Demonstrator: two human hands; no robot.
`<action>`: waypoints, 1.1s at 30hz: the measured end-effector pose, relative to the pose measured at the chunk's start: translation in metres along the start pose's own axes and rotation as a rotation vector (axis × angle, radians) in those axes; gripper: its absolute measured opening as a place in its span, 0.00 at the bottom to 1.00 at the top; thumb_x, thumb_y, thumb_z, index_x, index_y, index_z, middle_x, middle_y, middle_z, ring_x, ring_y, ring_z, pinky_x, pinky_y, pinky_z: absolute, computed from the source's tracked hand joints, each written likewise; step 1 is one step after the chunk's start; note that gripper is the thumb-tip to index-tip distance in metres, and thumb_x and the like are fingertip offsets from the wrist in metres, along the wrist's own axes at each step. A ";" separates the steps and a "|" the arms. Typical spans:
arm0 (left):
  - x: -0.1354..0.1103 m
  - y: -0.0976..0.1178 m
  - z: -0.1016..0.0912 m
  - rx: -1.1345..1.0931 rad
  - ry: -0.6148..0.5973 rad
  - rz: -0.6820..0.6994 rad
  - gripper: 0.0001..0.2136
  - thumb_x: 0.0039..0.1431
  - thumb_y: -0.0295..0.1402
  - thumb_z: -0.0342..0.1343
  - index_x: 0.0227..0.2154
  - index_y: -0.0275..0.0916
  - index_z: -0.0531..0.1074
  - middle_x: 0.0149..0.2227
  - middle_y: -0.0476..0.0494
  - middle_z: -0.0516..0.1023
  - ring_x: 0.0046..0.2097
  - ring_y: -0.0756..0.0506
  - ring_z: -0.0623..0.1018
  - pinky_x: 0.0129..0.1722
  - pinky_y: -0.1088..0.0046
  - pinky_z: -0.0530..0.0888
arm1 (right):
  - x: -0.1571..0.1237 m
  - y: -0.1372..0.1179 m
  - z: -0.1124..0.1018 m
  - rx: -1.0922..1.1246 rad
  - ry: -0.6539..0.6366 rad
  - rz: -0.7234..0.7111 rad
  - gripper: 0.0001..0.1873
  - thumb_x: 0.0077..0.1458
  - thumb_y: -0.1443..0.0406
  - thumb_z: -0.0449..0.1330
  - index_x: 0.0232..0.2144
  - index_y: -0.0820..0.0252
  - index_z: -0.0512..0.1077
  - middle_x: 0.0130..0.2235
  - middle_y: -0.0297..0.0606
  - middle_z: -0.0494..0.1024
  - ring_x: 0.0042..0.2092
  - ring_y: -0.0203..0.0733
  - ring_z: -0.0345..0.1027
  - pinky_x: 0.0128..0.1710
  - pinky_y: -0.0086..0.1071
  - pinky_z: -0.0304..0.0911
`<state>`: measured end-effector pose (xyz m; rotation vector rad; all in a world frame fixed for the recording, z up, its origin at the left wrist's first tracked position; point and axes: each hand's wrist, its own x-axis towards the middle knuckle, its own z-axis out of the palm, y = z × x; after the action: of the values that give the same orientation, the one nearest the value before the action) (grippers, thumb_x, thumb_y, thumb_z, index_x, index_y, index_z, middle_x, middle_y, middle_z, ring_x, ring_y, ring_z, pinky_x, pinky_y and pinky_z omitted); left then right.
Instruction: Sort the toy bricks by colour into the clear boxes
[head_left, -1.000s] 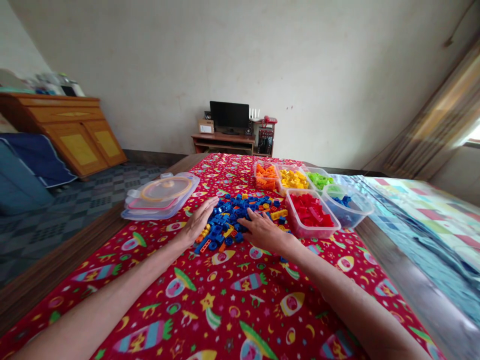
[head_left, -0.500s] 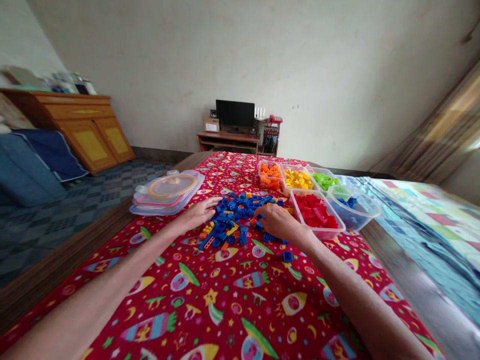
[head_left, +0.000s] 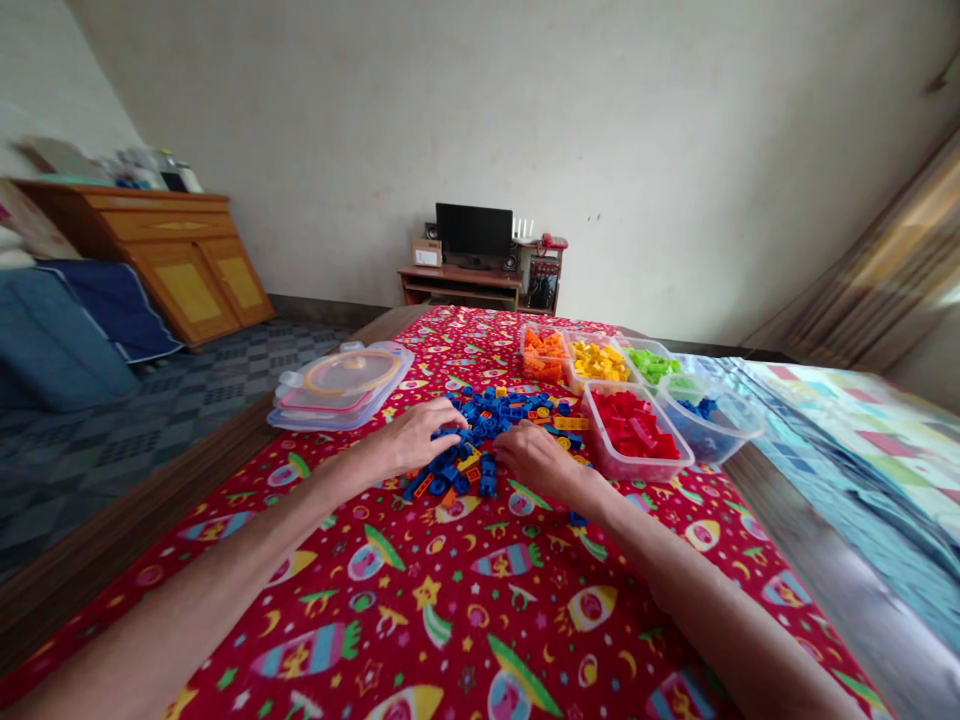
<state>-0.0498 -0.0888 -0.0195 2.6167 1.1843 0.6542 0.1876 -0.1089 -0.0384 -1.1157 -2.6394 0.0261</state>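
A heap of building blocks (head_left: 487, 412), mostly blue with some orange and yellow ones, lies on the red patterned tablecloth (head_left: 480, 610). At the heap's left side is my left hand (head_left: 420, 437), thumb and fingers apart above blue blocks. My right hand (head_left: 536, 455) reaches in from the right, its fingers curled down at the middle of the heap. Whatever its fingertips pinch is hidden. Close to the right hand stands a clear tub of red blocks (head_left: 634, 425). Partly behind my right forearm, a lone blue block (head_left: 577, 519) shows.
Beyond the red tub are containers of orange blocks (head_left: 544, 352), yellow blocks (head_left: 600, 362) and green blocks (head_left: 652, 365). A round clear bowl (head_left: 724, 435) at the right holds a few blue blocks. Stacked clear lids (head_left: 345, 380) lie at the left. A monitor (head_left: 474, 232) stands farther back.
My left hand has moved right, farther over the heap. My right hand has shifted left and slightly nearer me, uncovering yellow and orange blocks beside the red tub.
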 end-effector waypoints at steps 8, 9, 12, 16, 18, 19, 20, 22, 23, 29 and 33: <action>-0.016 0.032 0.030 0.183 -0.107 0.132 0.08 0.61 0.37 0.52 0.37 0.40 0.73 0.39 0.43 0.72 0.43 0.44 0.74 0.46 0.69 0.70 | 0.002 0.017 -0.049 0.411 0.383 0.377 0.19 0.59 0.59 0.49 0.20 0.61 0.66 0.19 0.29 0.64 0.23 0.31 0.56 0.24 0.26 0.49; -0.017 0.032 0.031 0.211 -0.106 0.127 0.08 0.61 0.36 0.52 0.38 0.40 0.73 0.39 0.42 0.72 0.42 0.44 0.74 0.45 0.70 0.70 | 0.002 0.021 -0.053 0.421 0.404 0.423 0.20 0.59 0.58 0.49 0.18 0.60 0.64 0.18 0.29 0.61 0.22 0.31 0.55 0.24 0.26 0.48; -0.017 0.032 0.031 0.264 -0.125 0.098 0.06 0.60 0.35 0.53 0.36 0.39 0.71 0.39 0.42 0.72 0.41 0.43 0.74 0.42 0.70 0.70 | 0.000 0.033 -0.060 0.435 0.412 0.528 0.24 0.60 0.55 0.45 0.16 0.58 0.59 0.16 0.29 0.58 0.20 0.32 0.55 0.23 0.26 0.49; -0.015 0.032 0.028 0.239 -0.146 0.061 0.06 0.60 0.35 0.53 0.34 0.39 0.69 0.36 0.44 0.73 0.37 0.45 0.75 0.38 0.71 0.70 | -0.001 0.040 -0.055 0.272 0.280 0.541 0.24 0.62 0.59 0.43 0.19 0.61 0.66 0.20 0.35 0.69 0.24 0.35 0.64 0.27 0.27 0.55; -0.015 0.030 0.029 0.236 -0.131 0.074 0.06 0.61 0.35 0.52 0.33 0.39 0.69 0.35 0.45 0.73 0.36 0.46 0.74 0.37 0.72 0.69 | -0.002 0.037 -0.049 0.102 0.156 0.489 0.18 0.61 0.66 0.46 0.27 0.63 0.73 0.28 0.41 0.77 0.31 0.39 0.70 0.32 0.28 0.59; -0.015 0.028 0.030 0.244 -0.117 0.085 0.06 0.61 0.35 0.52 0.33 0.39 0.69 0.35 0.45 0.73 0.36 0.46 0.74 0.38 0.72 0.69 | -0.003 0.034 -0.045 0.015 0.081 0.459 0.16 0.60 0.68 0.46 0.32 0.63 0.74 0.33 0.44 0.79 0.35 0.41 0.72 0.35 0.29 0.61; -0.015 0.027 0.032 0.257 -0.104 0.091 0.06 0.62 0.34 0.51 0.33 0.38 0.69 0.34 0.45 0.73 0.36 0.46 0.74 0.38 0.72 0.69 | -0.004 0.031 -0.042 -0.062 0.004 0.432 0.16 0.60 0.69 0.47 0.36 0.63 0.75 0.36 0.46 0.79 0.38 0.43 0.73 0.37 0.30 0.62; -0.015 0.023 0.035 0.282 -0.081 0.087 0.07 0.63 0.32 0.48 0.32 0.38 0.69 0.33 0.44 0.73 0.34 0.46 0.74 0.37 0.71 0.69 | -0.005 0.025 -0.038 -0.182 -0.146 0.408 0.16 0.61 0.70 0.46 0.40 0.63 0.75 0.40 0.49 0.79 0.43 0.48 0.74 0.38 0.33 0.64; -0.014 0.021 0.037 0.288 -0.068 0.078 0.08 0.63 0.32 0.46 0.31 0.38 0.69 0.32 0.44 0.73 0.33 0.46 0.74 0.36 0.71 0.69 | -0.006 0.022 -0.037 -0.221 -0.212 0.409 0.16 0.62 0.70 0.46 0.40 0.63 0.75 0.41 0.49 0.79 0.44 0.49 0.74 0.39 0.34 0.65; -0.006 0.018 0.032 0.102 0.006 -0.036 0.09 0.59 0.33 0.47 0.26 0.39 0.68 0.25 0.48 0.72 0.27 0.49 0.73 0.30 0.74 0.68 | -0.007 0.020 -0.041 -0.248 -0.332 0.399 0.15 0.64 0.65 0.48 0.42 0.63 0.75 0.45 0.49 0.78 0.48 0.49 0.73 0.42 0.33 0.66; 0.000 0.023 0.011 -0.327 -0.044 -0.234 0.09 0.55 0.40 0.49 0.29 0.39 0.67 0.24 0.49 0.74 0.27 0.48 0.76 0.29 0.74 0.71 | -0.010 0.024 -0.036 -0.248 -0.290 0.424 0.16 0.64 0.63 0.47 0.42 0.63 0.73 0.45 0.50 0.77 0.48 0.48 0.72 0.44 0.33 0.64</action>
<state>-0.0296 -0.1040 -0.0212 2.1747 1.2283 0.6752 0.2204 -0.1020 -0.0093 -1.8675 -2.6429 -0.0614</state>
